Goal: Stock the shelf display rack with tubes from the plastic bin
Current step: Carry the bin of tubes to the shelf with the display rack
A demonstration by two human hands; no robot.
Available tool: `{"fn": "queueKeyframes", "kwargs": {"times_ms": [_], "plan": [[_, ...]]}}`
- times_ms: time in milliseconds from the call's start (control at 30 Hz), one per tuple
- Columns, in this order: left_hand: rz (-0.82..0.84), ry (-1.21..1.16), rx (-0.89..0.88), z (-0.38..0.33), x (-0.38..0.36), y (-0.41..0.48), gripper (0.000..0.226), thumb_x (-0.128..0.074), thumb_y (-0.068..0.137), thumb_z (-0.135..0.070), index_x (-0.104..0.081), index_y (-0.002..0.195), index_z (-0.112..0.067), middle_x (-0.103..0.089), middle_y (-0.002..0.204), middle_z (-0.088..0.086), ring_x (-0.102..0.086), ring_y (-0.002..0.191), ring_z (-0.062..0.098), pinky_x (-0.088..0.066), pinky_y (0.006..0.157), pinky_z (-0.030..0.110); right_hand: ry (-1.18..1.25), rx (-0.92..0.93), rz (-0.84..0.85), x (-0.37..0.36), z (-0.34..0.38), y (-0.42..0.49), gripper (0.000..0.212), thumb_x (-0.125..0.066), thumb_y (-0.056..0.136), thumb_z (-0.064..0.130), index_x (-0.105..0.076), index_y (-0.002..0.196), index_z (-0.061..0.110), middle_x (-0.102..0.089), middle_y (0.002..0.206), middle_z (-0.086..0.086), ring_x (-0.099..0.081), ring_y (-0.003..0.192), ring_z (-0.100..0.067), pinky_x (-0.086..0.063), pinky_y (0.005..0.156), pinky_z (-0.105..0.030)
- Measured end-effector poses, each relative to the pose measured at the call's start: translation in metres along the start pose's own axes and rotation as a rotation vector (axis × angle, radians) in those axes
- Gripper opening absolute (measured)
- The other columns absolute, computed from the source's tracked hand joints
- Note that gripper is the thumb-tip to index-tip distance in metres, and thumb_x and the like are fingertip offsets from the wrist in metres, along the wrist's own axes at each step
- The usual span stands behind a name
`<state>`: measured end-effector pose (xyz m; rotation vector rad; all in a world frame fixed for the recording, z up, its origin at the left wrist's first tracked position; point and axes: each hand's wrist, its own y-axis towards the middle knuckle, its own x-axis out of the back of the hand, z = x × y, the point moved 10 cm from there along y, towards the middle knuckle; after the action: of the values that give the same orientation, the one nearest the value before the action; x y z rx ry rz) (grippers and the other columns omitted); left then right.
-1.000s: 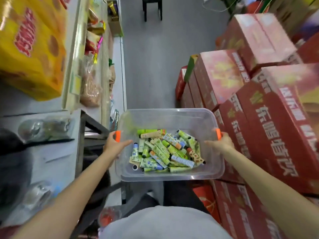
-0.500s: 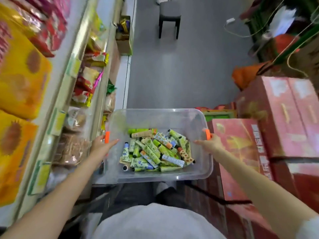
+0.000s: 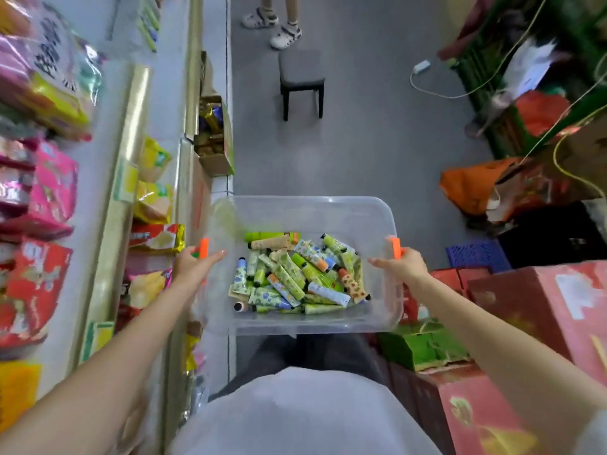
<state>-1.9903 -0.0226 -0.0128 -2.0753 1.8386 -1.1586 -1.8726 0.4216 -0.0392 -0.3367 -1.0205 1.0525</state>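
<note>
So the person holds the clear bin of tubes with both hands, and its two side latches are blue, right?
Not quite: the head view shows the latches are orange, not blue. The rest holds: the left hand and right hand grip the clear bin by its ends, with tubes inside.

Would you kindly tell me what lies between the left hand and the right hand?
In the head view, the plastic bin, with tubes heaped inside, spans the stretch from left hand to right hand, which both hold it.

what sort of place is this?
Probably a small grocery shop aisle: shelves stocked with snack bags on the left, stacked red cartons on the right, and a bin of tubes for stocking.
</note>
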Motion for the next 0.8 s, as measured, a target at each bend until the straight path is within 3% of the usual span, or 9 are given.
{"fn": "queueKeyframes", "kwargs": {"times_ms": [100, 133, 200, 267, 367, 433, 567, 667, 800], "plan": [[0.012, -0.022, -0.016, -0.067, -0.018, 0.056, 0.027, -0.075, 0.083, -0.022, -0.049, 0.076, -0.021, -0.053, 0.084, 0.009, -0.051, 0.077, 0.022, -0.042, 0.061, 0.032, 0.035, 0.002, 0.005, 0.011, 0.058, 0.052, 0.046, -0.084, 0.065, 0.039, -0.057, 0.088, 0.009, -0.056, 0.076, -0.003, -0.053, 0.063, -0.015, -0.041, 0.051, -0.027], [0.018, -0.023, -0.003, -0.08, -0.026, 0.076, 0.022, -0.075, 0.082, -0.024, -0.055, 0.082, -0.016, -0.053, 0.082, 0.01, -0.05, 0.074, 0.022, -0.04, 0.057, 0.031, 0.051, 0.005, 0.003, 0.014, 0.077, 0.073, 0.046, -0.084, 0.066, 0.038, -0.057, 0.089, 0.008, -0.056, 0.075, -0.003, -0.052, 0.062, -0.014, -0.04, 0.05, -0.027], [0.018, -0.044, 0.027, -0.111, -0.042, 0.12, 0.036, -0.075, 0.082, -0.027, -0.059, 0.106, -0.006, -0.055, 0.087, 0.012, -0.05, 0.068, 0.02, -0.038, 0.053, 0.03, 0.065, -0.007, 0.003, 0.02, 0.116, 0.118, 0.048, -0.084, 0.065, 0.039, -0.059, 0.092, 0.007, -0.057, 0.078, -0.003, -0.052, 0.064, -0.014, -0.041, 0.051, -0.027], [-0.005, -0.104, 0.081, -0.137, -0.055, 0.157, 0.04, -0.074, 0.083, -0.027, -0.058, 0.113, -0.006, -0.059, 0.089, 0.014, -0.05, 0.066, 0.019, -0.038, 0.051, 0.028, 0.077, -0.023, 0.025, 0.025, 0.153, 0.161, 0.046, -0.085, 0.064, 0.038, -0.059, 0.088, 0.008, -0.058, 0.078, -0.004, -0.054, 0.065, -0.016, -0.043, 0.053, -0.028], [-0.049, -0.208, 0.172, -0.174, -0.077, 0.214, 0.015, -0.071, 0.086, -0.023, -0.062, 0.087, -0.011, -0.059, 0.087, 0.013, -0.051, 0.065, 0.018, -0.042, 0.039, 0.022, 0.097, -0.047, 0.066, 0.033, 0.22, 0.236, 0.046, -0.087, 0.061, 0.038, -0.057, 0.083, 0.009, -0.058, 0.079, -0.006, -0.057, 0.068, -0.019, -0.045, 0.057, -0.03], [-0.086, -0.283, 0.195, -0.203, -0.091, 0.246, 0.02, -0.069, 0.087, -0.02, -0.054, 0.074, -0.017, -0.056, 0.086, 0.013, -0.049, 0.064, 0.018, -0.042, 0.047, 0.026, 0.073, -0.025, 0.095, 0.04, 0.275, 0.279, 0.043, -0.086, 0.063, 0.036, -0.056, 0.078, 0.01, -0.058, 0.076, -0.004, -0.055, 0.064, -0.017, -0.044, 0.055, -0.028], [-0.137, -0.349, 0.2, -0.273, -0.11, 0.291, 0.029, -0.067, 0.089, -0.018, -0.044, 0.071, -0.021, -0.043, 0.071, 0.003, -0.041, 0.061, 0.013, -0.031, 0.055, 0.028, 0.045, 0.067, 0.119, 0.06, 0.394, 0.349, 0.04, -0.085, 0.064, 0.035, -0.06, 0.082, 0.009, -0.06, 0.077, -0.003, -0.057, 0.068, -0.018, -0.045, 0.056, -0.029], [-0.155, -0.367, 0.223, -0.315, -0.121, 0.33, 0.018, -0.069, 0.087, -0.024, -0.056, 0.087, -0.012, -0.048, 0.074, 0.003, -0.045, 0.063, 0.013, -0.035, 0.051, 0.026, 0.003, 0.107, 0.11, 0.073, 0.468, 0.399, 0.048, -0.085, 0.061, 0.039, -0.063, 0.09, 0.007, -0.061, 0.081, -0.005, -0.058, 0.072, -0.021, -0.047, 0.063, -0.034], [-0.189, -0.414, 0.302, -0.366, -0.139, 0.41, 0.034, -0.075, 0.08, -0.034, -0.065, 0.104, -0.014, -0.057, 0.09, 0.01, -0.057, 0.081, 0.026, -0.046, 0.055, 0.03, 0.015, 0.142, 0.093, 0.073, 0.57, 0.482, 0.057, -0.086, 0.058, 0.042, -0.065, 0.092, 0.001, -0.057, 0.08, -0.006, -0.052, 0.069, -0.02, -0.044, 0.064, -0.032]]}}
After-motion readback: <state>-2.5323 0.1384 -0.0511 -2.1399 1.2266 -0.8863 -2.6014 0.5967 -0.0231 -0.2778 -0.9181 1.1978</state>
